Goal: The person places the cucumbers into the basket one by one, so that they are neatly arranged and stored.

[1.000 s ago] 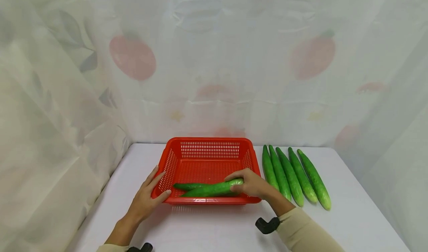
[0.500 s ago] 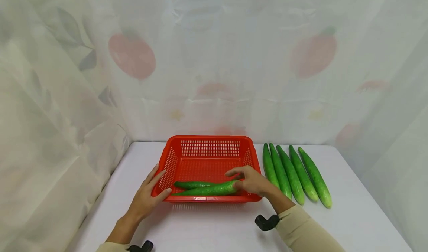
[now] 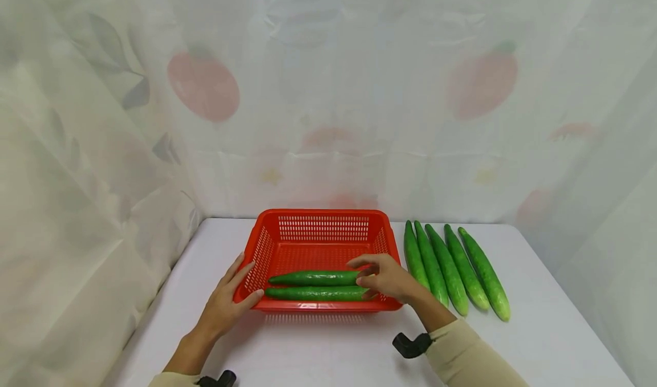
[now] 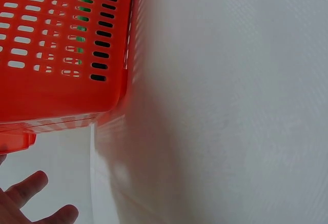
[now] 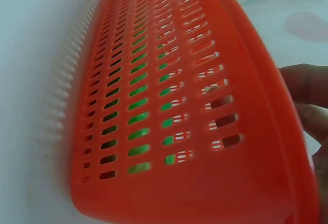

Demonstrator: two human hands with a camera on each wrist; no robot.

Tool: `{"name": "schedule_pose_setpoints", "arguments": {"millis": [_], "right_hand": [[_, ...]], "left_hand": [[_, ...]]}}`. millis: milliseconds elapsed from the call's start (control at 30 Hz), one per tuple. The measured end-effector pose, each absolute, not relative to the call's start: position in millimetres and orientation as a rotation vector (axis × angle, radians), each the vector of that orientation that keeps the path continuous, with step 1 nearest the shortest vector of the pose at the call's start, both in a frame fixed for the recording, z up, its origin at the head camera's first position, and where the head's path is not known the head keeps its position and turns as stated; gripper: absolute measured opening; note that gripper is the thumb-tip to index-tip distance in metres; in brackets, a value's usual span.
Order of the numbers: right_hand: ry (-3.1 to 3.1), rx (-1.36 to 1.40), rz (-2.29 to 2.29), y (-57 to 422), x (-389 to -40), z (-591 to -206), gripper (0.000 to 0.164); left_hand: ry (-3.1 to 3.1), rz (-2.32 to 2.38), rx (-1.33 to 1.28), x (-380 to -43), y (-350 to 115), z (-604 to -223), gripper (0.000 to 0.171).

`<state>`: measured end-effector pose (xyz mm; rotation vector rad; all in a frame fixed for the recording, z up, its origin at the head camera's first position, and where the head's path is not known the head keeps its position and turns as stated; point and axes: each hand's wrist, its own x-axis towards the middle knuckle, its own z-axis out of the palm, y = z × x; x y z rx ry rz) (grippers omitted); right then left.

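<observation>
A red plastic basket (image 3: 322, 306) with slotted walls stands on the white table in the head view. Two green cucumbers lie side by side across its front half: a near cucumber (image 3: 313, 293) and a far cucumber (image 3: 313, 278). My left hand (image 3: 226, 302) rests on the basket's left front corner with fingers spread. Over the right end of the cucumbers, my right hand (image 3: 390, 277) has its fingers loosely bent, with no cucumber gripped. It covers the cucumbers' right tips. Green shows through the slots of the basket wall (image 5: 169, 193) in the right wrist view.
Several cucumbers (image 3: 447, 270) lie in a row on the table, just right of the basket. White table surface (image 3: 328, 347) stretches in front. A pale printed curtain (image 3: 328, 90) hangs behind and at both sides.
My right hand has let go of the near cucumber, which has settled flat along the basket's front. The far cucumber shows more fully and lies straighter. The left hand stays in place.
</observation>
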<state>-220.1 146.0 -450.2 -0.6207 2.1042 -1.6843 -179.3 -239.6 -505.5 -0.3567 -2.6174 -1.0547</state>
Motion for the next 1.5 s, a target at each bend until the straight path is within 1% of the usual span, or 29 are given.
{"name": "schedule_pose_setpoints", "arguments": {"millis": [200, 400, 667, 900, 1233, 1500], "right_hand": [[2.091, -0.667, -1.746, 152, -217, -444, 0.035], [2.127, -0.657, -1.784, 161, -211, -428, 0.035], [2.216, -0.708, -1.837, 175, -202, -405, 0.035], [2.294, -0.766, -1.893, 191, -199, -389, 0.037], [2.357, -0.770, -1.942, 212, -192, -378, 0.039], [2.438, -0.777, -1.982, 232, -184, -371, 0.037]], "left_hand": [[-2.614, -1.055, -0.353, -178, -239, -505, 0.066], [-2.606, -1.063, -0.355, -179, -239, -506, 0.065], [-2.605, -1.067, -0.356, -179, -237, -506, 0.065], [-2.603, -1.062, -0.363, -178, -237, -505, 0.066], [-2.613, -1.059, -0.352, -177, -237, -504, 0.066], [-2.615, -1.058, -0.347, -175, -237, -502, 0.065]]}}
